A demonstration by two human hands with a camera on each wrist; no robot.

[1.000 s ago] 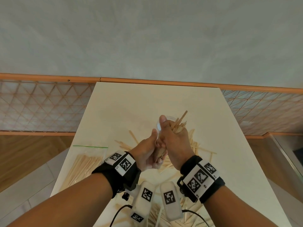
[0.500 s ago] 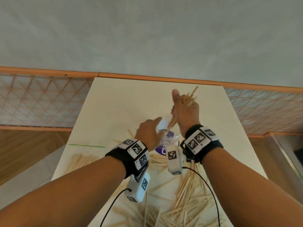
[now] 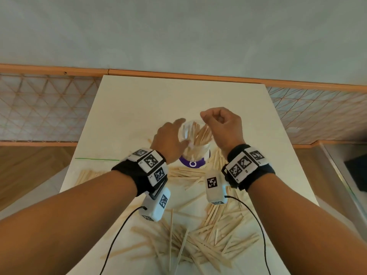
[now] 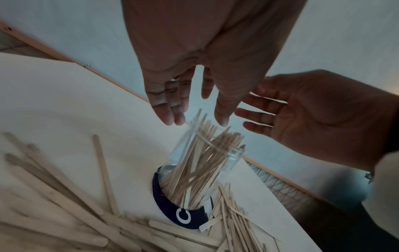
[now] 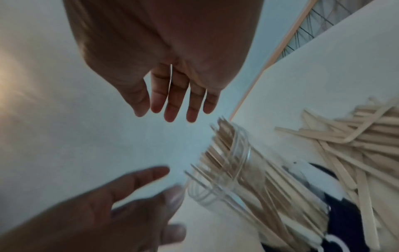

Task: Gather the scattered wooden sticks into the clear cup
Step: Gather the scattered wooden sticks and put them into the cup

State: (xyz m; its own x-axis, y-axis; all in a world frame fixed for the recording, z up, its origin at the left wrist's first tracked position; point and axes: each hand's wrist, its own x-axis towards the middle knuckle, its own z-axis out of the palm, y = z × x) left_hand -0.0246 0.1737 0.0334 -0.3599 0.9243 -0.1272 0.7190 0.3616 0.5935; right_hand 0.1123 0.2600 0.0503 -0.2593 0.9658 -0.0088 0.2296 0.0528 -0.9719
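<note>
desk (image 3: 127,108): pale top, carried everything.
loose sticks (image 3: 216,243): lay scattered on the near part of the desk.
clear cup (image 3: 195,143): stood mid-desk on a purple disc (image 3: 191,163), packed with sticks.
left hand (image 3: 168,140): fingers spread, holding nothing, just beside the cup; contact possibly, view blurred.
right hand (image 3: 223,127): fingers relaxed, holding nothing, above the rim.

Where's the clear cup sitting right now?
In the head view the clear plastic cup, full of thin wooden sticks, stands mid-table on a purple disc, between the left hand and right hand.
</note>
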